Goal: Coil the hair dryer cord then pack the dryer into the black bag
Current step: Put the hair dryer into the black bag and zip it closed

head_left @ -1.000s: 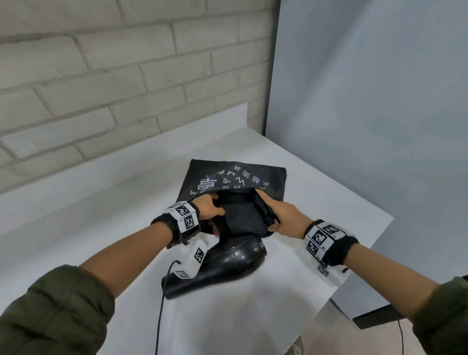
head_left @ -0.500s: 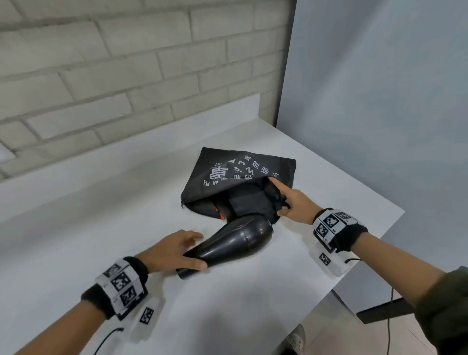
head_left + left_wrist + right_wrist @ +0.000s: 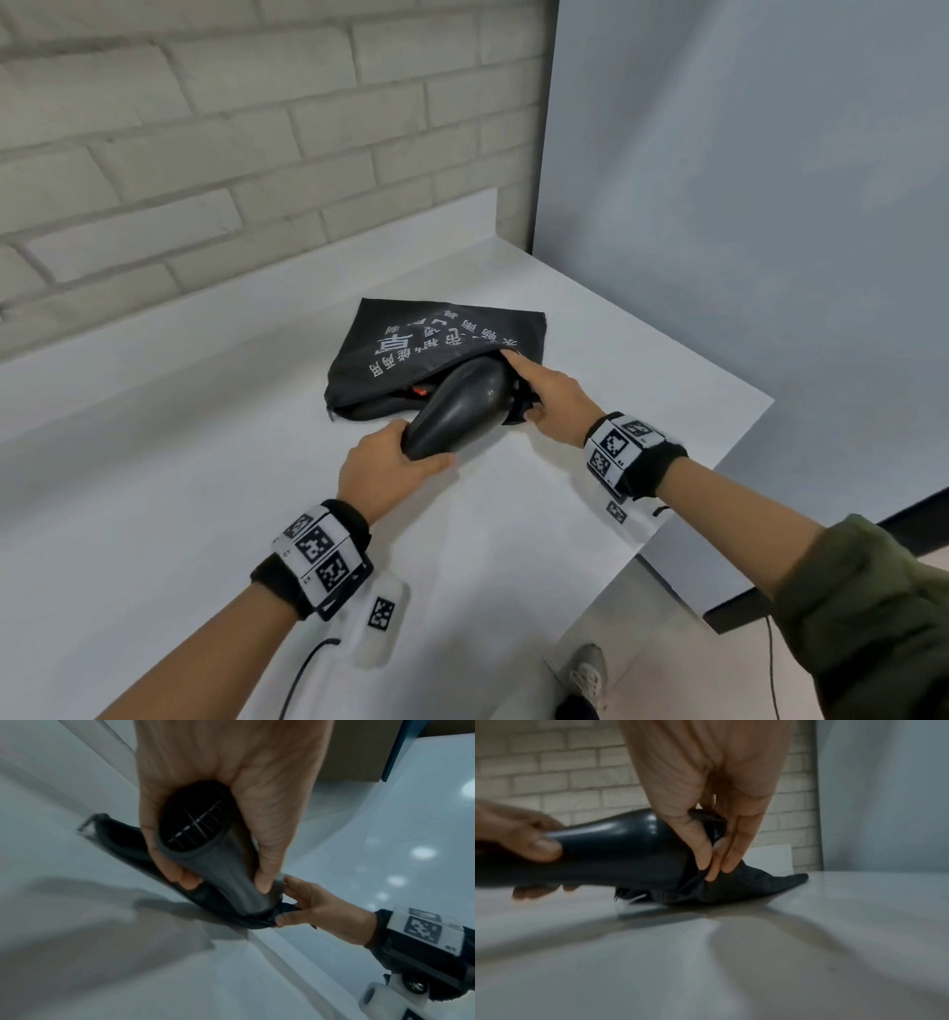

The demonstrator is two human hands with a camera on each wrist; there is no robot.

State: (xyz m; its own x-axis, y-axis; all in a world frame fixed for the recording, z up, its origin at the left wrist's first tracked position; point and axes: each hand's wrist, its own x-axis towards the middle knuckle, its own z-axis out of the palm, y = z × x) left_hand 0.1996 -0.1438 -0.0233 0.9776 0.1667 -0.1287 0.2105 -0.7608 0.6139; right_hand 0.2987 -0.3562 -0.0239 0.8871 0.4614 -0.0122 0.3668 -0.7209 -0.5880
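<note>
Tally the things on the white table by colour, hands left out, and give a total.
Black: 2, the hair dryer and the black bag with white lettering, both on the white table.
Total: 2.
The left hand grips the dryer's nozzle; the right hand pinches the bag's mouth open.
</note>
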